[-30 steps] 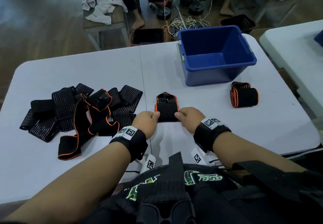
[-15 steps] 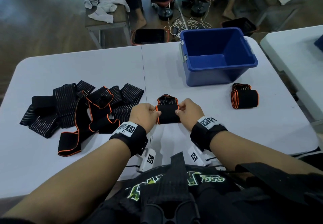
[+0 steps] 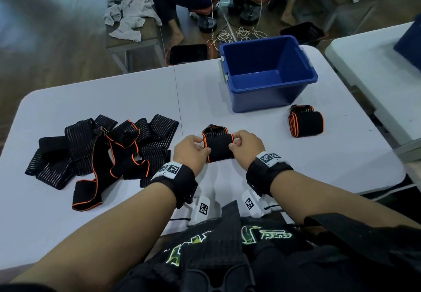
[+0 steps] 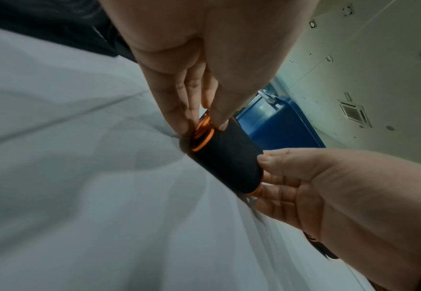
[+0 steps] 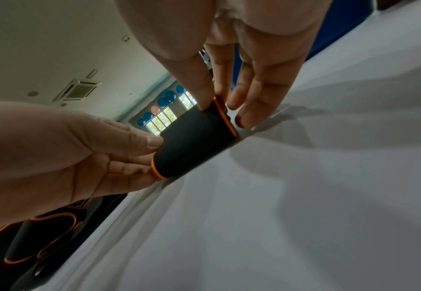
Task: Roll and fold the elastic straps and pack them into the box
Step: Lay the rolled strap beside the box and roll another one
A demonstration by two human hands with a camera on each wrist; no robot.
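The black elastic strap with orange edging (image 3: 219,146), rolled into a short thick cylinder, lay on its side on the white folding table (image 3: 284,155), near the front edge and just right of the tabletop's centre seam. I had my left hand (image 3: 191,153) pinching its left end and my right hand (image 3: 247,148) pinching its right end, so both were closed on the same roll. From the left wrist camera I could see the left thumb on top of the black outer wrap and the fingers (image 4: 177,110) down against the orange coils at that end, fingertips at the table surface. The right wrist camera showed the mirror of it: thumb on the wrap, fingers (image 5: 249,102) beside the orange rim, and the roll's underside touching the table.

The open blue plastic box (image 3: 268,100) stood farther back and to the right of the roll, well apart from my hands; its floor was bare blue as far as the head view showed. A second rolled black-and-orange strap (image 3: 306,122) sat just in front of the box's right corner (whether it touched the box wall, I could not tell). To my left lay a loose heap of unrolled black straps (image 3: 100,153), some grey-striped, some orange-edged, overlapping one another.
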